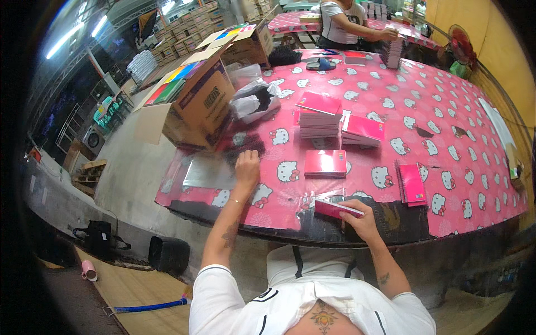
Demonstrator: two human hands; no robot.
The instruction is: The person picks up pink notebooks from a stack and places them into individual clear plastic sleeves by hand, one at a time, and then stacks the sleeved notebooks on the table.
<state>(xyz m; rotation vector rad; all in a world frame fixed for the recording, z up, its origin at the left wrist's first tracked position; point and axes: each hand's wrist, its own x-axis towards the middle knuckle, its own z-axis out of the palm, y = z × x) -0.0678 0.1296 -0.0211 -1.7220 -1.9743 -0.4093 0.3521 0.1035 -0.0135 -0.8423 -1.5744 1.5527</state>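
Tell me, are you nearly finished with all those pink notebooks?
Not nearly. Looks done: a stack of pink notebooks, a lower pile beside it, and one flat pink notebook lying alone. In hand: the right hand grips a pink notebook at the table edge, while the left hand reaches onto clear plastic sleeves. Left: a spiral-bound pink notebook, probably more in the open cardboard box.

The left hand (247, 167) reaches into a smeared grey blur (244, 146), so what its fingertips touch cannot be told. The right hand (362, 219) covers one end of a pink notebook (330, 209). A far person (346, 22) is cut off at the top edge.
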